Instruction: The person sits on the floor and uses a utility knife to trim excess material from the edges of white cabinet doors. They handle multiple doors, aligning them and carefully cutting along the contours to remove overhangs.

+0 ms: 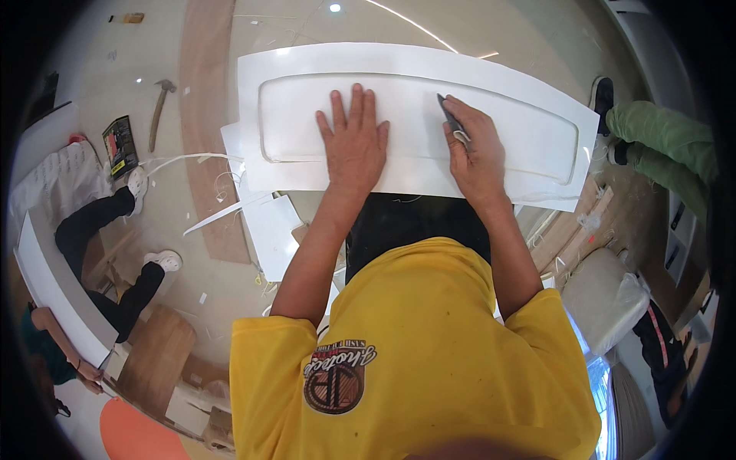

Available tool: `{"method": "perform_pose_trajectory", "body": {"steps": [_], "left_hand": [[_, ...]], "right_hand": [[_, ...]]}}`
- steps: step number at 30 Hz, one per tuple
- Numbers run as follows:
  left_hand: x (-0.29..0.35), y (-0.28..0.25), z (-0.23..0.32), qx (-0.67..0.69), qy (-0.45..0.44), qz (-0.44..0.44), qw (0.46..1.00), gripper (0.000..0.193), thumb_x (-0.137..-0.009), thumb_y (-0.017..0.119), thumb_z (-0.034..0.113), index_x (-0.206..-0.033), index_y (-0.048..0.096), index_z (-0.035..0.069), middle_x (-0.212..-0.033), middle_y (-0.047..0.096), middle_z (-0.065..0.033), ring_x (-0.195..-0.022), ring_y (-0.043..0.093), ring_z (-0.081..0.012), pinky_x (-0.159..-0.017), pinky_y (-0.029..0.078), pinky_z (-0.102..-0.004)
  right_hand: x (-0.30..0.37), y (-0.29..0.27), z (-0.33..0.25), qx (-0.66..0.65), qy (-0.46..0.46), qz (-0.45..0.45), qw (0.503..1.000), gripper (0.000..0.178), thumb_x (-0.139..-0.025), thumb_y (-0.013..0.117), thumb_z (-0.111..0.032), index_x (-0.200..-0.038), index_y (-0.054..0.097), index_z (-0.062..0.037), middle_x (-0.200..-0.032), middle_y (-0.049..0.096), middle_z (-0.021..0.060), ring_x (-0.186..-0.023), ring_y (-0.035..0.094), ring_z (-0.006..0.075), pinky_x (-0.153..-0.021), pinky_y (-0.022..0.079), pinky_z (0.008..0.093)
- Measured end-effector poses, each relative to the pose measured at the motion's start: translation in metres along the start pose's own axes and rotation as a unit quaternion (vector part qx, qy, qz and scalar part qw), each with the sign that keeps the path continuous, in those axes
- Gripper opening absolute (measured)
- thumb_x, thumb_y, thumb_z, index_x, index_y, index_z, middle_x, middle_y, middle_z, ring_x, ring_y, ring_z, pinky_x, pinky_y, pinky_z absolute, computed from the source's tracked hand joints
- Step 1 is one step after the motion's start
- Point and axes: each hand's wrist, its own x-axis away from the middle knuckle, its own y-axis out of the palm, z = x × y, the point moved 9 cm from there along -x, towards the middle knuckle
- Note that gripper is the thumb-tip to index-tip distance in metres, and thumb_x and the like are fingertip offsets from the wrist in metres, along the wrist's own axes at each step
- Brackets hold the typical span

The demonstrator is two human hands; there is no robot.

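White panel [414,126], one, with a grooved, round-cornered inner outline; head view: it lies beneath both hands, its far edge beyond the fingertips. Left hand [356,146] rests palm down on the panel, fingers spread. Right hand [477,146] pinches a grey pointed tool [452,120] between thumb and fingers, point directed away from the wrist; whether it touches the surface cannot be told. Left of the grip, on the floor [165,207]: one brown board [205,92] and, farther out, one hammer [158,115]. Right of the grip, well apart: another person's green trouser leg [661,127].
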Motion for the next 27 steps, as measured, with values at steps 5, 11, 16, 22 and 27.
{"method": "perform_pose_trajectory", "body": {"steps": [5, 11, 16, 22, 27], "left_hand": [[-0.013, -0.028, -0.036, -0.061, -0.036, 0.090, 0.993, 0.057, -0.104, 0.054, 0.041, -0.153, 0.050, 0.013, -0.162, 0.043, -0.0097, -0.152, 0.029, -0.0437, -0.119, 0.019, -0.0708], [0.006, -0.007, 0.020, -0.022, 0.111, 0.019, 0.993, 0.053, -0.099, 0.059, 0.026, -0.148, 0.053, 0.007, -0.157, 0.047, -0.0165, -0.148, 0.035, -0.0439, -0.117, 0.023, -0.0712], [0.032, -0.006, -0.009, 0.043, 0.074, -0.007, 0.996, 0.056, -0.096, 0.059, 0.023, -0.147, 0.051, 0.001, -0.157, 0.045, -0.0200, -0.150, 0.034, -0.0389, -0.121, 0.020, -0.0648], [0.038, -0.032, -0.096, 0.018, -0.063, 0.103, 0.992, 0.060, -0.099, 0.056, 0.033, -0.152, 0.049, 0.005, -0.162, 0.040, -0.0164, -0.153, 0.029, -0.0396, -0.124, 0.018, -0.0584], [0.041, -0.030, -0.097, 0.038, -0.086, 0.137, 0.986, 0.054, -0.099, 0.056, 0.028, -0.147, 0.054, 0.004, -0.159, 0.046, -0.0147, -0.152, 0.034, -0.0361, -0.124, 0.020, -0.0535]], "right_hand": [[-0.007, 0.031, -0.016, 0.025, -0.050, -0.043, 0.998, 0.050, -0.076, 0.074, 0.003, -0.125, 0.068, -0.0066, -0.127, 0.071, 0.0110, -0.116, 0.064, 0.0331, -0.104, 0.048, 0.0429], [-0.015, 0.074, -0.035, 0.017, -0.109, -0.094, 0.990, 0.053, -0.077, 0.074, -0.002, -0.129, 0.065, -0.0074, -0.136, 0.066, 0.0082, -0.121, 0.060, 0.0297, -0.107, 0.044, 0.0423], [-0.027, 0.108, -0.050, 0.053, -0.161, -0.127, 0.977, 0.048, -0.080, 0.071, -0.006, -0.129, 0.066, -0.0072, -0.136, 0.065, 0.0082, -0.122, 0.058, 0.0295, -0.107, 0.041, 0.0448], [-0.028, 0.163, -0.072, 0.130, -0.225, -0.138, 0.956, 0.048, -0.083, 0.069, -0.005, -0.131, 0.064, -0.0077, -0.140, 0.064, 0.0082, -0.127, 0.055, 0.0306, -0.109, 0.038, 0.0491], [-0.029, 0.182, -0.068, 0.182, -0.182, -0.164, 0.952, 0.047, -0.085, 0.069, -0.008, -0.132, 0.064, -0.0072, -0.142, 0.062, 0.0078, -0.127, 0.054, 0.0298, -0.111, 0.035, 0.0514]]}}
